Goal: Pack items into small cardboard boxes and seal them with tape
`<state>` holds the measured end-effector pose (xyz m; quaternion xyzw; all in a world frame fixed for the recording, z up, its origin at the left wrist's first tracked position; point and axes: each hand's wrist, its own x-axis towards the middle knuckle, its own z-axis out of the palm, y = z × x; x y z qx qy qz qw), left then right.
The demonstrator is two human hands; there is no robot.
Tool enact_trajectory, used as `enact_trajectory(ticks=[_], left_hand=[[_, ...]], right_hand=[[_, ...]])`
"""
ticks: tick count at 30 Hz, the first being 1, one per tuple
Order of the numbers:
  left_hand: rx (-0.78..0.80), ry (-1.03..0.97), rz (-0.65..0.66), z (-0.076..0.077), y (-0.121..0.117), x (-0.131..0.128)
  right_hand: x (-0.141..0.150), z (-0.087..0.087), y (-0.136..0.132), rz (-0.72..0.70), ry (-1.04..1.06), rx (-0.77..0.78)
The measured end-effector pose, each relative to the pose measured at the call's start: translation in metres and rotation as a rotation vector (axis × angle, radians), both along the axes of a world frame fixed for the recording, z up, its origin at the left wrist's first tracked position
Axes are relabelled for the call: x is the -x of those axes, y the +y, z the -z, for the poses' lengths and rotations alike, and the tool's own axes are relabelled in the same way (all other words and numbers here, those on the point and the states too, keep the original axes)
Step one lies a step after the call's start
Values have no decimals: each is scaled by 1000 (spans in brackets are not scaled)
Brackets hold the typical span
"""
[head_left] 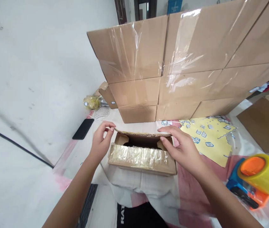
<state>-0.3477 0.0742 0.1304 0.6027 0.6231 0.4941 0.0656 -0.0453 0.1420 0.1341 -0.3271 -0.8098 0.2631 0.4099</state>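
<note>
A small cardboard box (148, 169) sits on the cloth in front of me, its near side covered with shiny clear tape. Its long top flap (139, 133) stands raised at the back, and the inside looks dark, so the contents are hidden. My left hand (102, 139) pinches the flap's left corner between thumb and fingers. At the right corner, my right hand (180, 147) grips the same flap, thumb on the near side and fingers behind.
Behind the box rises a wall of taped cardboard cartons (136, 91). A black phone (83, 129) lies at the left by the white wall. Yellow paper with stickers (217, 152) and a yellow, blue and orange plastic toy (263, 174) are at the right, near a brown cardboard piece (263, 123).
</note>
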Motion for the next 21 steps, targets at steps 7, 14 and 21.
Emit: enact_trajectory(ticks=[7,14,21], left_hand=[[70,582,331,-65,7,-37],[624,423,753,-83,42,-56],[744,385,901,-85,39,-65]], right_hand=[[2,-3,-2,-75,-52,-99],[-8,-4,-8,-92,-217,-362],[-21,-16,9,-262,-382,-574]])
